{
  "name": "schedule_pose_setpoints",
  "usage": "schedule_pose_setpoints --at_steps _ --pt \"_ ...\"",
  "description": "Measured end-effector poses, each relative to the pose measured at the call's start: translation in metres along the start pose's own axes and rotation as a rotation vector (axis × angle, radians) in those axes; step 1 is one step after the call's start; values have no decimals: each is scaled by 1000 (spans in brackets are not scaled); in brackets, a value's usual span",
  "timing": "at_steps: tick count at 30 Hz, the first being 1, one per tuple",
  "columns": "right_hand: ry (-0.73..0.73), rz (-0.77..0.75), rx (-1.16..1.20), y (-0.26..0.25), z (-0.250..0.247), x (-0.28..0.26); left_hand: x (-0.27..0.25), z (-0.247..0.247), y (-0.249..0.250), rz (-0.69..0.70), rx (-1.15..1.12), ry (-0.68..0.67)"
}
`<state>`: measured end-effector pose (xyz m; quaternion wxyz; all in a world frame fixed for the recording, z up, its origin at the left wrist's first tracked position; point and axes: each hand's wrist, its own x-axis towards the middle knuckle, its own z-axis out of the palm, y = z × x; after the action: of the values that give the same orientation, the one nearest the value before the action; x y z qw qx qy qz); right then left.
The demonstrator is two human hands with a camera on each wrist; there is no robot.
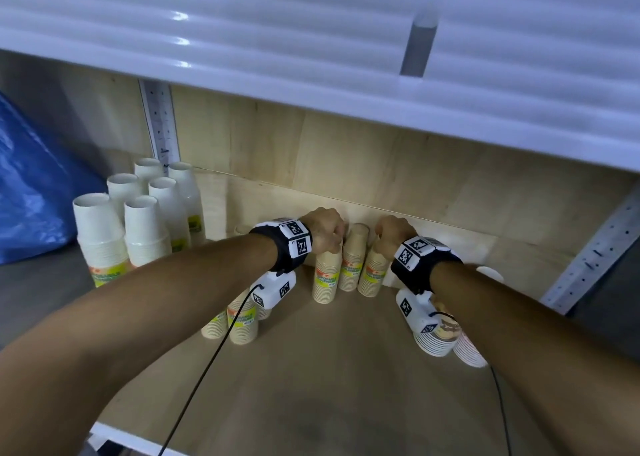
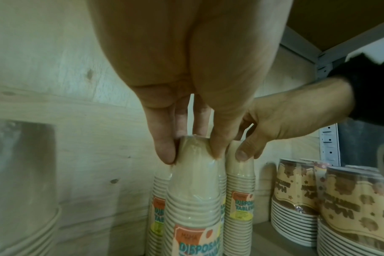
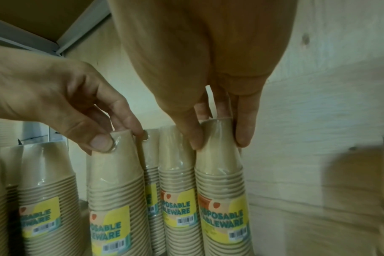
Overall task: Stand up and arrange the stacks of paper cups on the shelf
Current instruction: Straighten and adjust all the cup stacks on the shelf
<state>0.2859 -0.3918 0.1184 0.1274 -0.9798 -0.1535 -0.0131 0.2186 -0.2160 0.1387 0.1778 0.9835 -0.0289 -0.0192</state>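
Observation:
Three plastic-wrapped stacks of brown paper cups stand upright near the back wall of the wooden shelf point(image 1: 329, 369). My left hand point(image 1: 325, 234) point(image 2: 193, 152) pinches the top of the left brown stack point(image 1: 327, 279) point(image 2: 193, 187) between thumb and fingers. In the same way, my right hand point(image 1: 394, 234) point(image 3: 219, 138) grips the top of the right brown stack point(image 1: 372, 272) point(image 3: 219, 173). The middle stack point(image 1: 355, 258) point(image 3: 175, 173) stands just behind and between them, with no hand on it. Both held stacks rest base-down on the shelf.
More brown stacks point(image 1: 242, 320) stand under my left wrist. Several white cup stacks point(image 1: 145, 227) fill the back left corner beside a blue bag point(image 1: 34, 196). Patterned cup stacks point(image 1: 440, 341) stand under my right wrist. A white upper shelf point(image 1: 311, 40) overhangs.

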Motion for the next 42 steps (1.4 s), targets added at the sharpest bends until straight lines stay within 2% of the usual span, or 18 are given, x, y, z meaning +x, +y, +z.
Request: schedule_pose_setpoints --at_steps 8,16,21,31,34,38,42 --pt "39 -4 35 1 -1 1 -2 0 -1 12 -7 -5" --pt "75 -13 25 -11 -25 -9 -9 -13 1 2 -3 58" --pt "89 -89 12 -38 -43 -21 -22 -34 -6 -7 7 91" --pt "152 -255 69 -119 -47 -46 -74 -79 -38 -90 72 186" --pt "110 -300 70 -145 -43 -59 -93 -85 -51 -150 86 190" --pt "-33 -376 81 -175 -34 -76 -117 -86 -65 -195 106 183" --pt "-130 -431 55 -196 -20 -94 -137 -80 -75 -202 190 185"
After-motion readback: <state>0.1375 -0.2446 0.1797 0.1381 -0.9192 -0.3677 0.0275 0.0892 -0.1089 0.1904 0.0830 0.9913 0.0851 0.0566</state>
